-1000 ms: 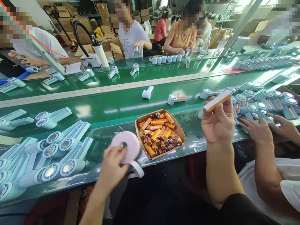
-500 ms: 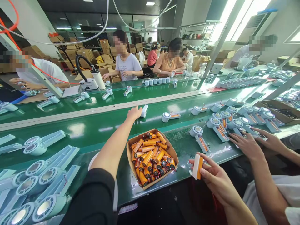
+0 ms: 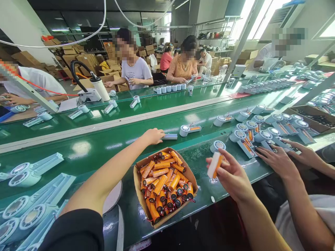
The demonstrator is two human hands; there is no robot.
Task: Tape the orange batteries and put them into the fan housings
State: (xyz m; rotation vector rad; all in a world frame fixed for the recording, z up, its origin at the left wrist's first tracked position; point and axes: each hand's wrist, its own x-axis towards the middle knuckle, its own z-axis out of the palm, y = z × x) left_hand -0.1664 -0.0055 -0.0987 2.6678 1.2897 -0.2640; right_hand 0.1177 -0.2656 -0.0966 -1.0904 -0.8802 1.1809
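Observation:
Over the green belt, my left hand [image 3: 154, 136] is closed on a light-blue fan housing [image 3: 170, 137]; its handle sticks out to the right and my fingers cover the other end. My right hand [image 3: 230, 170] pinches an orange battery [image 3: 217, 170] with a white pad [image 3: 213, 164] along its side, held above the bench edge. Between my arms sits an open cardboard box [image 3: 138, 195] heaped with orange wired batteries [image 3: 160, 183]. Just beyond my right hand is another fan housing [image 3: 219, 145], partly hidden by my fingers.
At right, a co-worker's hands [image 3: 278, 160] touch fan housings [image 3: 263, 136] grouped on the bench. More housings [image 3: 34, 212] are piled at left. One housing [image 3: 184, 130] with a battery lies on the belt. A metal post [image 3: 242, 42] rises beyond. Several people sit across the belt.
My left hand has drawn the fan housing nearer, and its handle now points right. My right hand has moved left and up with the battery, whose padded side is more tilted. The view has shifted slightly.

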